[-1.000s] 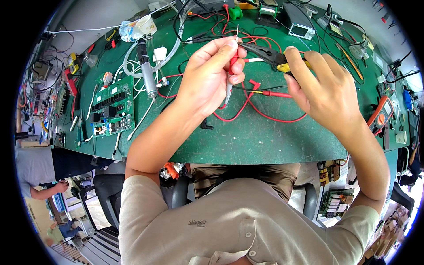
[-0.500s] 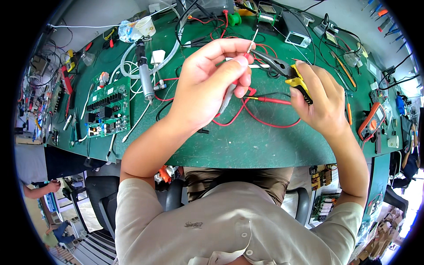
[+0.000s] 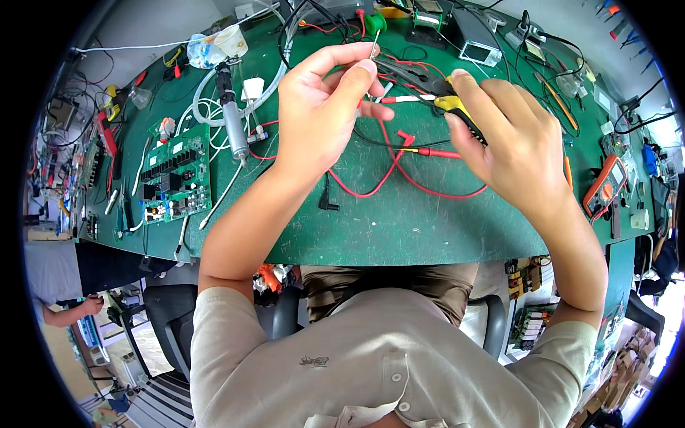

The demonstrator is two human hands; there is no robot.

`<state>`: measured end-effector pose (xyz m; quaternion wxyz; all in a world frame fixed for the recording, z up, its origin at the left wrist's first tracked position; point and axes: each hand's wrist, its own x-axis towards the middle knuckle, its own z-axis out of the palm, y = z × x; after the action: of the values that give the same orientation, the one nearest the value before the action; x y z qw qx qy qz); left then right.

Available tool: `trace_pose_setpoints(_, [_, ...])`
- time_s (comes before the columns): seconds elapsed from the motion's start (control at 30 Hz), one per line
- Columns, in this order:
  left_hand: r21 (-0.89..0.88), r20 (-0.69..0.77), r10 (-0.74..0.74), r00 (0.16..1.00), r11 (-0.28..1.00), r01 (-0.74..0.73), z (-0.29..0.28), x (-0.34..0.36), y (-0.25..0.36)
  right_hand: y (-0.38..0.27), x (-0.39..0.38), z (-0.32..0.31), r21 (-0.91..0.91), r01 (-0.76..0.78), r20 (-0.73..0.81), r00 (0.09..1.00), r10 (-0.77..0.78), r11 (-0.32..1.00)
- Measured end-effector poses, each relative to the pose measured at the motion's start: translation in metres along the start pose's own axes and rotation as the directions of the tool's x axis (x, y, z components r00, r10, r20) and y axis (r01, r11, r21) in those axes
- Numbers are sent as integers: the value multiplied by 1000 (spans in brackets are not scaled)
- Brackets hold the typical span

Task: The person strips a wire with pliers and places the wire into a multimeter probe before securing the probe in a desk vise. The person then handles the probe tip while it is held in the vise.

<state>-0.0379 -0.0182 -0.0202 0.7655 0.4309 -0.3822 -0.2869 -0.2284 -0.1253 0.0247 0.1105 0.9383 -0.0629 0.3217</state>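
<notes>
My left hand (image 3: pixel 321 118) pinches a slim test probe with a bare metal tip (image 3: pixel 376 41) upright between thumb and index finger; most of its body is behind the fingers. Long-nose pliers with yellow and black handles (image 3: pixel 460 114) are in my right hand (image 3: pixel 510 139), their dark jaws reaching to the base of that tip beside my left thumb. Whether the jaws grip it is hard to make out. Red and black test leads (image 3: pixel 437 153) lie on the green bench (image 3: pixel 342 235) beneath my hands.
A circuit board (image 3: pixel 175 182), grey syringe-like cylinder (image 3: pixel 234 128) and white tubing sit left. An orange multimeter (image 3: pixel 605 184) is right, a grey instrument box (image 3: pixel 478 53) at the back, a green spool (image 3: pixel 376 23) behind my hands. Another person's arm (image 3: pixel 68 314) shows at far left.
Both hands have risen slightly and moved left since half a second ago, with probe and pliers in them. The metal tip now stands more upright.
</notes>
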Motion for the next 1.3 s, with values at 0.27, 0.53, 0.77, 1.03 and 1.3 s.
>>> trace_pose_setpoints(0.27, [65, -31, 14, 999, 998, -12, -7, 6, -5, -5, 9, 8, -96, 22, -12, 1000, -24, 995])
trace_pose_setpoints(0.53, [58, -53, -36, 998, 998, 39, -7, 9, -6, -5, 9, 9, -92, 18, -16, 1000, -20, 996])
trace_pose_setpoints(0.77, [-19, -33, -105, 994, 994, 104, -8, 11, -9, -4, 8, 10, -121, 56, -5, 998, -57, 991])
trace_pose_setpoints(1.03, [-19, -117, -56, 991, 998, 54, -11, 15, -19, -7, 19, 24, -263, 140, -14, 989, -149, 954])
trace_pose_setpoints(1.3, [-21, -125, -65, 990, 998, 63, -16, 18, -25, -8, 22, 30, -274, 151, -18, 987, -162, 950])
